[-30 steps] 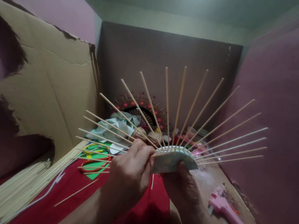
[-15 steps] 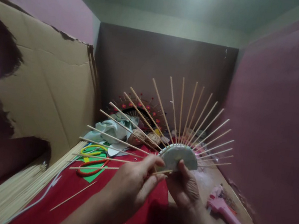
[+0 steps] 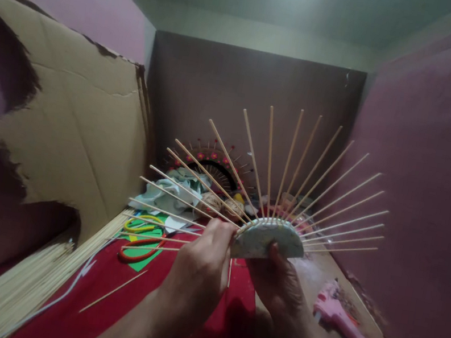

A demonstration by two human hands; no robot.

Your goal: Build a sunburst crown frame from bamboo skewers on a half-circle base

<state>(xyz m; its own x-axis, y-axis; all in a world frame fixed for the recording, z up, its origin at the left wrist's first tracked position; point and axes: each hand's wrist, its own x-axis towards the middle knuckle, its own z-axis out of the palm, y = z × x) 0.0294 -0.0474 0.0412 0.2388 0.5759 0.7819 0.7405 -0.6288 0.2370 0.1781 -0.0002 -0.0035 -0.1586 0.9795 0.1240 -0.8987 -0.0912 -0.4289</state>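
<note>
A pale half-round disc (image 3: 268, 239) with thin wooden sticks (image 3: 291, 163) fanning out from its curved edge is held up over the table. My right hand (image 3: 281, 285) grips it by the straight lower edge, thumb on the near face. At its left corner, my left hand (image 3: 203, 263) is closed, knuckles up, around a thin stick whose end shows below the fingers. The rest of that stick is hidden by the hand. Several of the fan's left-hand sticks pass behind my left hand.
A bundle of long sticks (image 3: 29, 280), red-handled scissors (image 3: 141, 253), yellow-handled scissors (image 3: 142, 223) and a loose stick (image 3: 113, 291) lie left on red cloth (image 3: 65, 327). Balls of twine (image 3: 232, 209) sit behind. Right lies a pink glue gun (image 3: 358, 332); torn cardboard (image 3: 80, 133) leans left.
The half-round disc has tilted, its face turning more upward and its sticks spreading wider to the right. My left hand has turned over and closed, its stick swinging from sideways to pointing down.
</note>
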